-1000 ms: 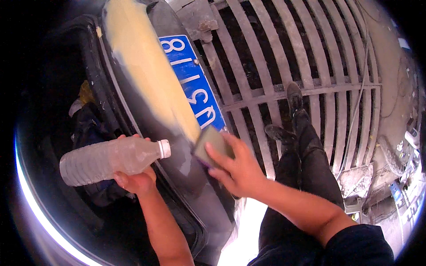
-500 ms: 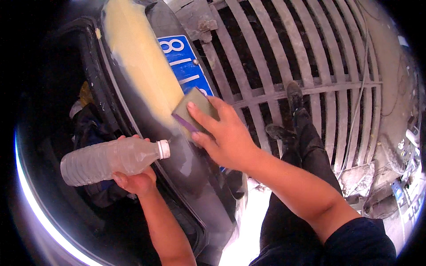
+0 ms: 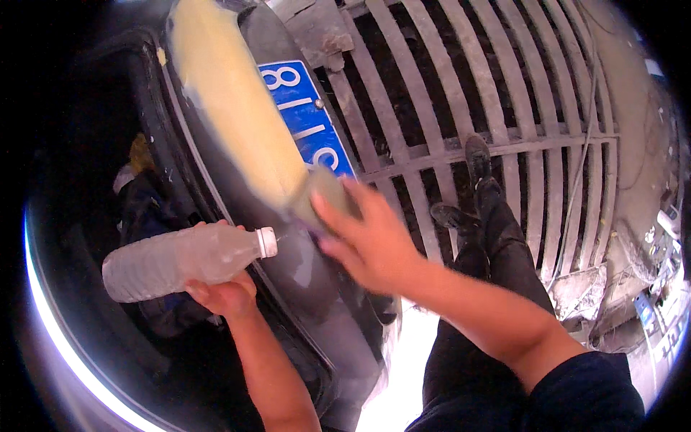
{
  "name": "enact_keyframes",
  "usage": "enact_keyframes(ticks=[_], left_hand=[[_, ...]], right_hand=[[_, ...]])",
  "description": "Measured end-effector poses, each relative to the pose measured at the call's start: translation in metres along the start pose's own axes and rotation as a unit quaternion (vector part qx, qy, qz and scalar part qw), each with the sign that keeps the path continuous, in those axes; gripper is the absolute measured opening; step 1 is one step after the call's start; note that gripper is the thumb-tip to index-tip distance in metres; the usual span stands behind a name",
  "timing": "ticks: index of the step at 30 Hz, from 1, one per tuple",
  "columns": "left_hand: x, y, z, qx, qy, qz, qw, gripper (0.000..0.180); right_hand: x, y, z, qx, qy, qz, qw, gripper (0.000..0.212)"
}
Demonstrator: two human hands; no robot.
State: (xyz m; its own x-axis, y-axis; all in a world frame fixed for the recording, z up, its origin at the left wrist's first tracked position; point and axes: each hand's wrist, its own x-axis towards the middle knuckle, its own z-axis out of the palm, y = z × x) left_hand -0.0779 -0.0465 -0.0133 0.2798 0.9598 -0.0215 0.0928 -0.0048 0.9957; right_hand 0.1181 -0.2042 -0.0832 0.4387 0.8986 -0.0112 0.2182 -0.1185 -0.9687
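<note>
My left hand [image 3: 227,291] is wrapped round a clear plastic bottle [image 3: 173,263] with a white cap, held on its side over the edge of the open trunk. A thin squirt of liquid seems to leave the cap toward the panel. In my right hand [image 3: 378,241] is a sanding block [image 3: 325,201], grey-green with a purplish underside and slightly blurred. It presses on the dark car panel [image 3: 302,266] at the lower end of a long patch of yellow filler [image 3: 234,101]. Just below the filler the panel looks wet and shiny.
A blue license plate [image 3: 306,119] is fixed beside the filler. The open trunk [image 3: 86,180] on the left holds dark cloth [image 3: 155,209]. Right of the car lies a slatted metal floor grate [image 3: 446,86], with my shoes [image 3: 475,158] on it and a cable [image 3: 576,187] across it.
My right hand has slid the sanding block down and slightly right along the panel, uncovering more of the plate and the filler's lower end. The bottle has barely shifted.
</note>
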Motion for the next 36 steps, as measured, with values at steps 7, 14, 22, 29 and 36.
enact_keyframes(ticks=[7, 14, 22, 29, 36], left_hand=[[0.0, 0.002, 0.006, 0.006, 0.01, 0.001, 1.0, 0.097], [0.008, 0.005, 0.002, 0.021, 0.021, 0.024, 0.999, 0.092], [0.091, 0.007, 0.044, -0.024, 0.044, 0.098, 0.994, 0.073], [0.152, 0.017, 0.064, -0.001, 0.086, 0.091, 0.992, 0.066], [0.206, 0.013, 0.071, 0.07, 0.054, 0.075, 0.993, 0.06]], right_hand=[[0.007, -0.004, -0.002, -0.002, 0.004, 0.002, 1.0, 0.057], [-0.004, -0.01, -0.006, 0.005, -0.03, -0.011, 0.999, 0.057], [0.095, -0.005, -0.001, -0.026, 0.058, 0.006, 0.998, 0.06], [0.02, -0.022, -0.006, 0.0, -0.002, -0.021, 1.0, 0.055], [0.15, -0.009, -0.005, -0.014, 0.053, 0.001, 0.998, 0.053]])
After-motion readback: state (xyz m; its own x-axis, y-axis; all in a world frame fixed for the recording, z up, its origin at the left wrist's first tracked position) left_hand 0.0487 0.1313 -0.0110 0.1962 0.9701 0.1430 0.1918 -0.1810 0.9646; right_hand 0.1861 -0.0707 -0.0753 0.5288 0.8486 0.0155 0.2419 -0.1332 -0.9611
